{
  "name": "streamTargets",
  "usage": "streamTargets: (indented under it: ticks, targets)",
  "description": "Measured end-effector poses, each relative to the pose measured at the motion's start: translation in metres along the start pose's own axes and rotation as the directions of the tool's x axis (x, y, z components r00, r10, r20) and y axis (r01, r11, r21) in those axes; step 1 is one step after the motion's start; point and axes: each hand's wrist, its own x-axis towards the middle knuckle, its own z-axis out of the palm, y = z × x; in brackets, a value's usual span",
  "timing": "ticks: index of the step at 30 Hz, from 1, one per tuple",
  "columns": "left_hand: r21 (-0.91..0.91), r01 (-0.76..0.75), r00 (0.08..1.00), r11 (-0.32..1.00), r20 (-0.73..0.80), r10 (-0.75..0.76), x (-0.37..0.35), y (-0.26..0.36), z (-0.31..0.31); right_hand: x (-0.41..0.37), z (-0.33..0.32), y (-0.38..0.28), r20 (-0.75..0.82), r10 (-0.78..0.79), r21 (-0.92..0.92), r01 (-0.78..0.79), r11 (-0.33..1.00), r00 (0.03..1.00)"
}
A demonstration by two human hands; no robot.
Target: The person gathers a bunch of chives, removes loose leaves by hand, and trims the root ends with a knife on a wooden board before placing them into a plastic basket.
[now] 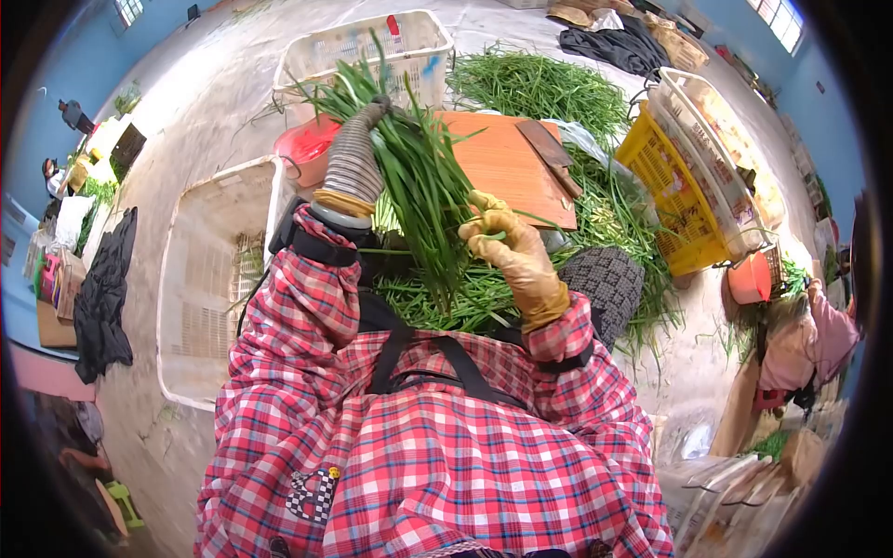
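Observation:
My left hand, in a grey ribbed glove with tan bands around its wrist, is closed on a bunch of garlic chives. The long green leaves fan upward and hang down to the right over my lap. On the right side of the bunch is my right hand, in a yellowish rubber glove with its fingers curled in a pinch. A bit of green blade shows at those fingertips. Loose chives lie below both hands. Just beyond the bunch is an orange-brown wooden board with a dark strip on it.
White plastic crates stand at left and far side, near a red basin. A chive heap lies beyond the board. To the right are a yellow crate and orange bucket. Another person is at far right.

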Motion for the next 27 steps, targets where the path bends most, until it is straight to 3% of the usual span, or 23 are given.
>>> streamTargets:
  ticks: [1,2,3,5,6,7,9,10,11,13,17,19,21,23,24,25,27]
  targets:
    - [-0.007,-0.057,0.998,0.998,-0.021,0.057,0.001,0.003,-0.006,-0.003,-0.003,-0.005,0.038,0.067,0.229,-0.074,0.971,0.997]
    - [-0.054,-0.067,0.994,0.996,0.087,0.071,0.006,0.006,-0.021,-0.006,-0.005,-0.009,0.017,0.001,0.227,-0.005,0.974,1.0]
    - [-0.057,-0.065,0.994,0.996,0.089,0.07,0.014,0.008,-0.034,-0.01,-0.008,-0.017,0.016,0.002,0.223,-0.005,0.975,1.0]
    - [-0.095,-0.118,0.993,0.989,-0.022,0.116,0.027,0.011,-0.052,-0.018,-0.019,-0.033,-0.041,0.113,0.24,-0.1,0.966,0.993]
    - [-0.129,-0.138,0.99,0.982,-0.041,0.134,0.026,0.014,-0.058,-0.022,-0.029,-0.021,0.065,-0.016,0.399,-0.011,0.917,0.998]
    - [-0.13,-0.14,0.99,0.982,-0.05,0.134,0.022,0.02,-0.061,-0.032,-0.032,-0.033,0.064,0.082,0.53,-0.104,0.842,0.995]
    - [-0.24,-0.055,0.998,0.969,-0.013,0.054,0.021,0.029,-0.073,-0.044,-0.042,-0.032,0.144,0.068,0.598,-0.142,0.789,0.987]
    - [-0.272,-0.028,0.996,0.962,0.076,0.051,0.024,0.033,-0.085,-0.052,-0.043,-0.034,0.039,0.135,0.556,-0.133,0.82,0.99]
    - [-0.272,-0.028,0.996,0.962,0.071,0.05,0.026,0.036,-0.092,-0.058,-0.051,-0.032,0.002,0.131,0.543,-0.111,0.833,0.991]
    - [-0.173,-0.047,0.998,0.984,-0.044,0.04,0.017,0.047,-0.095,-0.064,-0.067,-0.045,-0.172,0.18,0.49,-0.074,0.869,0.969]
    - [-0.17,-0.223,0.97,0.96,-0.14,0.2,0.033,0.064,-0.129,-0.082,-0.154,-0.056,-0.22,-0.035,0.597,0.163,0.786,0.975]
    - [-0.22,-0.2,0.977,0.955,-0.12,0.177,0.037,0.071,-0.138,-0.095,-0.179,-0.057,-0.195,-0.086,0.639,0.193,0.745,0.977]
    - [-0.175,-0.284,0.939,0.943,-0.252,0.236,0.029,0.076,-0.135,-0.102,-0.197,-0.059,-0.128,-0.097,0.646,0.157,0.747,0.987]
    - [-0.113,-0.298,0.938,0.948,-0.218,0.269,0.037,0.079,-0.145,-0.103,-0.215,-0.058,-0.225,-0.081,0.696,0.219,0.683,0.971]
    - [-0.159,-0.284,0.957,0.945,-0.115,0.268,0.041,0.081,-0.151,-0.104,-0.237,-0.057,-0.159,-0.088,0.808,0.18,0.561,0.983]
    - [-0.204,-0.263,0.963,0.943,-0.006,0.268,0.042,0.082,-0.151,-0.104,-0.248,-0.059,-0.163,-0.09,0.808,0.185,0.56,0.983]
    - [-0.231,-0.257,0.963,0.938,0.021,0.269,0.041,0.083,-0.144,-0.097,-0.266,-0.065,-0.238,-0.233,0.727,0.333,0.601,0.943]
